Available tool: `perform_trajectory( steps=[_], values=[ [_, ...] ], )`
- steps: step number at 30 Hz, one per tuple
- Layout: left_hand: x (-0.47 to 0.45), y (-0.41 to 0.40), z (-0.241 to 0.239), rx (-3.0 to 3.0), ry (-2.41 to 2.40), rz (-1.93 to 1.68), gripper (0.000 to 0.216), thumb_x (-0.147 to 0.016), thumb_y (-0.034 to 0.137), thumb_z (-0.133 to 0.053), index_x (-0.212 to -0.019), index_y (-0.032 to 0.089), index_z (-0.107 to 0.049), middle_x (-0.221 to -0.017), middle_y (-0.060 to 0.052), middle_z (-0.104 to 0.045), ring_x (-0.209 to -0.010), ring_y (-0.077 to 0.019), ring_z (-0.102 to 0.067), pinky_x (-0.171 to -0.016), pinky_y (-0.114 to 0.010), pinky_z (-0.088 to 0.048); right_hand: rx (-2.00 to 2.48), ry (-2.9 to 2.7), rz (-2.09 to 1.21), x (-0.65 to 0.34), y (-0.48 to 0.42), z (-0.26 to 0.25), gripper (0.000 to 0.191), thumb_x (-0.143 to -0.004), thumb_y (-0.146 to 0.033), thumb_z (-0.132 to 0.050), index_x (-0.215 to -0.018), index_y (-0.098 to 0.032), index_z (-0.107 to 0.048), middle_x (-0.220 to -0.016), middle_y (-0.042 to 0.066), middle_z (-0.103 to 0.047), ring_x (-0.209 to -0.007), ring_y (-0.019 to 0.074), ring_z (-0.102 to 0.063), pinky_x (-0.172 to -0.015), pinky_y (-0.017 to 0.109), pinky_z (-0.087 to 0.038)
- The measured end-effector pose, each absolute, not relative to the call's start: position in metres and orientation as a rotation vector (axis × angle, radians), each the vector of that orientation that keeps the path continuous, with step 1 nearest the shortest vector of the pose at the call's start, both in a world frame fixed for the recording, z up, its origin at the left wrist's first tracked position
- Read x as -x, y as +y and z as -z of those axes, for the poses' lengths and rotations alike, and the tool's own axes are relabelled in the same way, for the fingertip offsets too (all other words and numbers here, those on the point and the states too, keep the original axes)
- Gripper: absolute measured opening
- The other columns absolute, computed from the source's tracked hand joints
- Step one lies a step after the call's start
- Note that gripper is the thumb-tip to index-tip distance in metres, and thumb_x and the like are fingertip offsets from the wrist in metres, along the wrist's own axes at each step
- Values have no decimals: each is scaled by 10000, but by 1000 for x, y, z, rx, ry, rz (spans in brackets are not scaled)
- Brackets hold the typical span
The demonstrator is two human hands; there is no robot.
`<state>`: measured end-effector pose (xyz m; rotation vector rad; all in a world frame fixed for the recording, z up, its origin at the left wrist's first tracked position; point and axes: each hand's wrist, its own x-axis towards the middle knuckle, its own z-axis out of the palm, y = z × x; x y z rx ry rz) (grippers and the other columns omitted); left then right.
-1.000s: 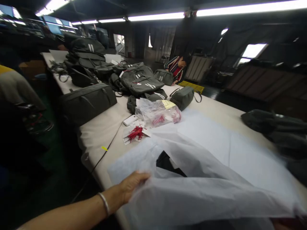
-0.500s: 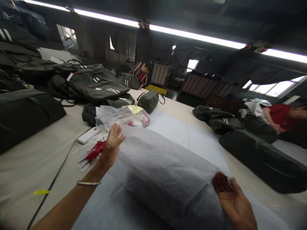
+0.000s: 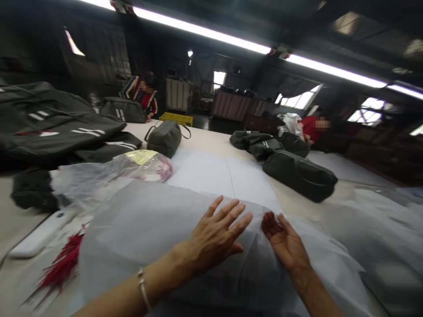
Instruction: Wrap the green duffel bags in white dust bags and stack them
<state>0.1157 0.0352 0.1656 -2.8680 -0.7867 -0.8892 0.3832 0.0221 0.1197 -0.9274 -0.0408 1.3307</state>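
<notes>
A thin, translucent whitish plastic sheet or bag (image 3: 142,220) lies before me, with something dark showing through its lower part. My left hand (image 3: 216,235), a bracelet on its wrist, hovers over it with fingers spread. My right hand (image 3: 287,246) is at the sheet's right edge, palm turned inward, thumb apart from the half-curled fingers; no firm grip shows. Under the sheet lie pale papers (image 3: 211,171). To the left are a clear plastic bag (image 3: 148,167) with a yellow label, a bunch of red strings (image 3: 66,259) with tags, and a white handheld device (image 3: 41,235).
Dark green bags (image 3: 53,119) are piled on the left; a small one (image 3: 165,138) stands behind the plastic. More dark bags (image 3: 297,174) lie at right, near crumpled clear plastic (image 3: 383,237). Two people (image 3: 140,94) work farther back. A yellow crate (image 3: 176,119) stands beyond the table.
My left hand has moved right, from the sheet's left edge to over its right half, near my right hand. The view has turned right, bringing crumpled plastic into sight.
</notes>
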Motion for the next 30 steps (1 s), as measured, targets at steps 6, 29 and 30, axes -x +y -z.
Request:
perform_trajectory(
  steps=[6,29,30],
  values=[
    [-220,103,-158,3250,-1290,699,616,-853,485,-638,-1353,165,-475,-1244,-175,-634,-1195,-323,-558,-1066,-471,-337,934,-217,-1301,-375,23,-120,78,-835,-234,-688,-862,-163,-673,-850,59,-763,-830,166,-729,-870,319,-585],
    [-245,157,-118,3529,-1571,207,328,-797,436,-523,-574,211,-441,-553,50,-425,-581,-137,-414,-545,-274,-253,2159,-1175,-268,-576,12,-131,799,-636,-561,-793,-1302,-178,-572,-1346,174,-589,-1292,381,-493,-1124,546,-298],
    [-245,156,-116,3532,-1575,217,330,-796,435,-526,-572,211,-434,-556,52,-424,-584,-136,-412,-548,-275,-251,2152,-1051,-374,-585,3,-131,798,-595,-540,-826,-1270,-180,-599,-1260,172,-648,-1218,390,-558,-1089,542,-350]
  ],
)
